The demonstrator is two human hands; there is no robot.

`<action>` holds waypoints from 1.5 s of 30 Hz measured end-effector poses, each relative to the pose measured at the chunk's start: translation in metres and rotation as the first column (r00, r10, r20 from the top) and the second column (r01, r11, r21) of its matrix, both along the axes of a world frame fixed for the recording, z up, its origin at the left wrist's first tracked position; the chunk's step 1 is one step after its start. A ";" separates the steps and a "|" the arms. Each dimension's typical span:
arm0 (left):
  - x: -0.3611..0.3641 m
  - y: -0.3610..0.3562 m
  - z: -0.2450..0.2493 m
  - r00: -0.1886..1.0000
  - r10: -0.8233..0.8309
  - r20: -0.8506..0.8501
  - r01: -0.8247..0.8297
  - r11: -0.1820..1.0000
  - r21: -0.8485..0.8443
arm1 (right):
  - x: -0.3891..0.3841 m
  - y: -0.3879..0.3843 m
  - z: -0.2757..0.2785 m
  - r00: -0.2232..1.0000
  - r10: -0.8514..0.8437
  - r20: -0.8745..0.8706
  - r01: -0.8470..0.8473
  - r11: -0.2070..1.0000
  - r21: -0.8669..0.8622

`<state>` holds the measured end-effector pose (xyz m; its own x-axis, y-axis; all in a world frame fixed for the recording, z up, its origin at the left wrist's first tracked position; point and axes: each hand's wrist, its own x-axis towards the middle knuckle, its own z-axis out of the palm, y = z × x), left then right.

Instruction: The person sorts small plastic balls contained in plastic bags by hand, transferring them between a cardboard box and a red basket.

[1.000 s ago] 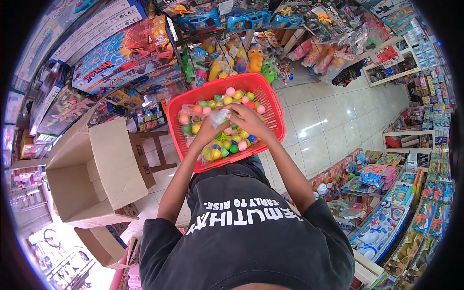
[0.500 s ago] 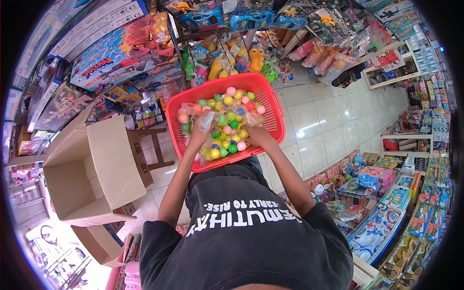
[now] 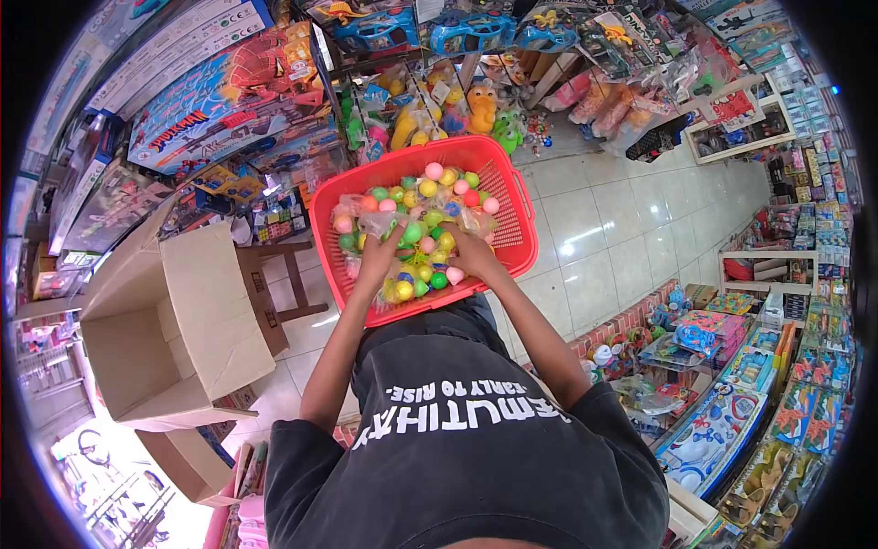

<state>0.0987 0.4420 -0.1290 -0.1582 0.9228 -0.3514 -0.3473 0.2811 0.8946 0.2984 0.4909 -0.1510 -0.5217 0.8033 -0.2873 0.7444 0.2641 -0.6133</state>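
Just beyond the black shirt (image 3: 457, 457), a red basket (image 3: 319, 224) sits against the dark trousers (image 3: 466, 320), and it seems the near rim could tip if the legs shift or a forearm presses down on it. Inside lie coloured balls (image 3: 413, 232), many in clear plastic; the pile is under and between both hands, touching the fingers. The left hand (image 3: 376, 260) is fairly narrow at a crumpled clear bag (image 3: 377, 222); whether it truly pinches the film, I cannot tell. The right hand (image 3: 474, 254) is partly curled among the balls, its fingertips partly hidden, so I cannot tell what it holds. Thin film could split if pulled while snagged, and loose balls could roll over the rim. Farther out, the open cardboard box (image 3: 215, 311) stands to the left and the tiled floor (image 3: 585, 238) lies to the right, where a dropped ball might roll away.
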 end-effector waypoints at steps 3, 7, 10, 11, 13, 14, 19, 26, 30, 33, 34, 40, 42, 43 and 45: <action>0.002 0.000 0.010 0.998 0.050 -0.023 -0.051 0.998 -0.039 | 0.001 0.003 -0.010 0.999 0.009 -0.048 -0.009 1.000 0.006; 0.003 0.000 0.011 0.995 0.092 -0.033 -0.093 0.995 -0.047 | 0.003 0.003 -0.004 0.995 0.044 -0.093 -0.038 0.997 0.063; -0.005 -0.001 -0.006 0.969 0.101 -0.224 -0.094 0.995 0.042 | -0.001 0.002 0.022 0.984 0.021 -0.177 -0.017 0.999 0.028; -0.009 -0.002 -0.018 0.903 0.079 -0.422 -0.039 0.994 0.104 | -0.002 0.002 0.030 0.977 -0.030 -0.213 0.026 0.999 -0.018; -0.010 -0.002 -0.024 0.928 0.105 -0.356 -0.074 0.992 0.100 | -0.002 0.004 0.037 0.962 -0.039 -0.270 0.036 0.999 -0.018; -0.011 -0.002 -0.026 0.948 0.132 -0.290 -0.109 0.990 0.093 | -0.002 0.006 0.040 0.944 -0.047 -0.326 0.043 0.999 -0.018; -0.012 -0.002 -0.018 0.942 0.165 -0.292 -0.119 0.978 0.169 | -0.001 0.013 0.056 0.862 -0.013 -0.507 0.043 0.998 0.048; -0.013 -0.001 -0.010 0.934 0.036 -0.355 0.038 0.979 0.199 | -0.005 0.021 0.084 0.826 -0.078 -0.559 0.041 0.996 -0.080; -0.008 -0.004 0.000 0.974 -0.026 -0.223 0.037 0.998 0.044 | -0.009 0.023 0.091 0.847 -0.084 -0.525 0.032 0.994 -0.107; 0.002 -0.005 0.015 0.991 0.050 0.127 -0.049 0.999 -0.012 | -0.016 0.022 0.095 0.850 -0.015 -0.527 -0.019 0.998 -0.058; 0.005 -0.004 0.021 0.986 0.062 0.156 -0.053 0.997 -0.063 | -0.020 0.021 0.098 0.859 0.003 -0.511 -0.042 0.997 -0.065; 0.015 -0.013 0.031 0.983 0.143 0.115 -0.124 0.979 -0.159 | -0.035 0.021 0.099 0.852 0.131 -0.507 -0.147 0.989 0.008; 0.013 -0.019 0.031 0.990 0.080 0.114 -0.069 0.993 -0.098 | -0.036 0.018 0.102 0.846 0.150 -0.511 -0.163 0.986 0.020; 0.013 -0.023 0.031 0.994 0.006 0.111 -0.002 0.999 -0.037 | -0.036 0.016 0.102 0.844 0.135 -0.520 -0.156 0.988 0.003; 0.017 -0.034 0.040 0.992 0.042 0.119 -0.035 0.998 -0.058 | -0.037 0.014 0.107 0.833 0.141 -0.535 -0.169 0.986 -0.004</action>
<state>0.1154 0.4077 -0.0886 -0.1469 0.8953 -0.4207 -0.4630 0.3136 0.8290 0.2610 0.5048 -0.0445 -0.7220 0.6911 0.0338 0.2518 0.3079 -0.9175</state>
